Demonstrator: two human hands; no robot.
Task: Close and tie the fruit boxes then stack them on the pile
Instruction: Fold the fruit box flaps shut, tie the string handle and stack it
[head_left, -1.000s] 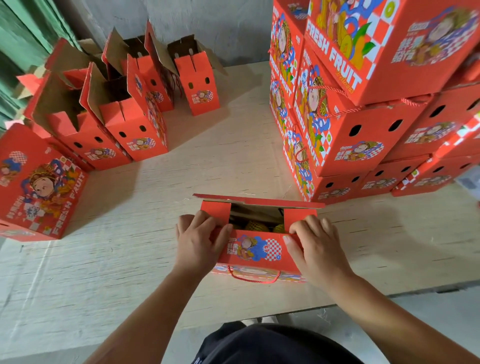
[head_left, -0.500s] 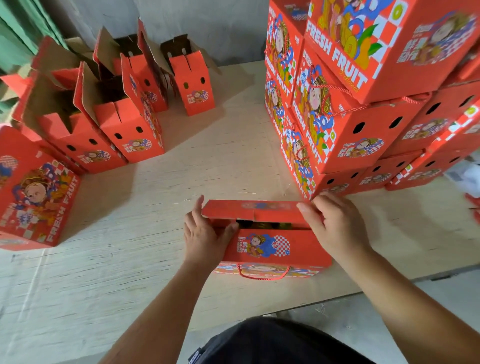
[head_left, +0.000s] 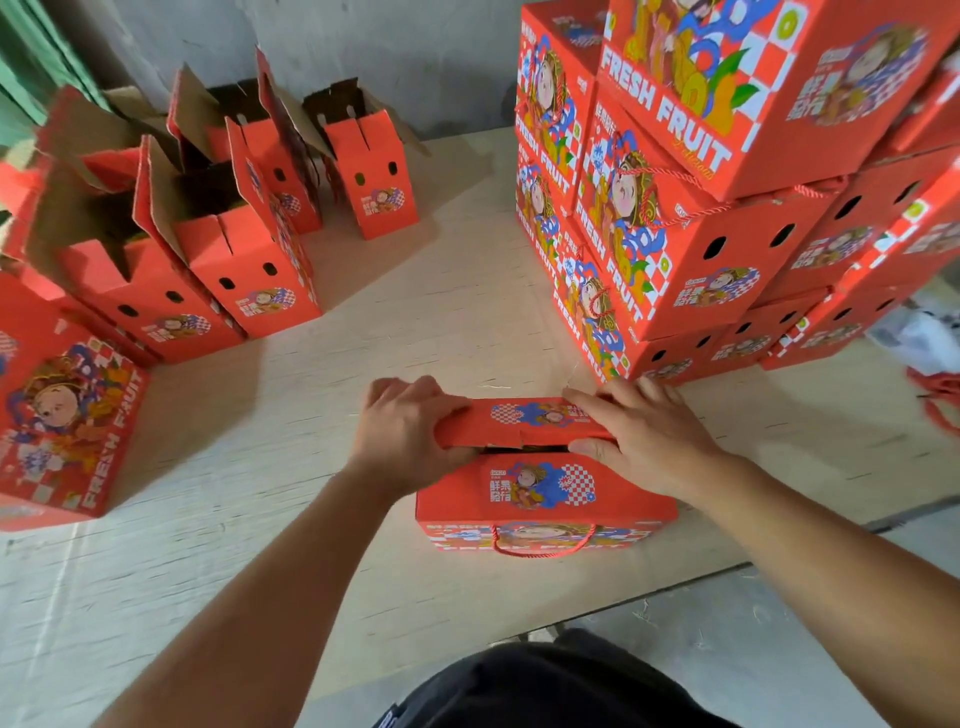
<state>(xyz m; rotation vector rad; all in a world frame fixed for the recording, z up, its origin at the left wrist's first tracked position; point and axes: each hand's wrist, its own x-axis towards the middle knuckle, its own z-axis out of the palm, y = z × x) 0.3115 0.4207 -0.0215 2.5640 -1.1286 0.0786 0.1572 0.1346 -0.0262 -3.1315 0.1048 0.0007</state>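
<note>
While a pile of closed boxes (head_left: 701, 249) rises at right, the left hand (head_left: 410, 431) and right hand (head_left: 644, 441) grip opposite ends of the top flap (head_left: 524, 423) of a red fruit box (head_left: 545, 493) on the wooden surface (head_left: 415, 338), open boxes (head_left: 228, 260) at left.

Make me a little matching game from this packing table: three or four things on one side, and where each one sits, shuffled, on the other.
Things:
1. box being closed
2. open boxes
3. pile of closed boxes
4. left hand

Places:
A. far left of the table, flaps up
B. on the left end of the box lid
C. near the table's front edge, between both hands
D. stacked at the right

Pairs: 1-C, 2-A, 3-D, 4-B
</note>
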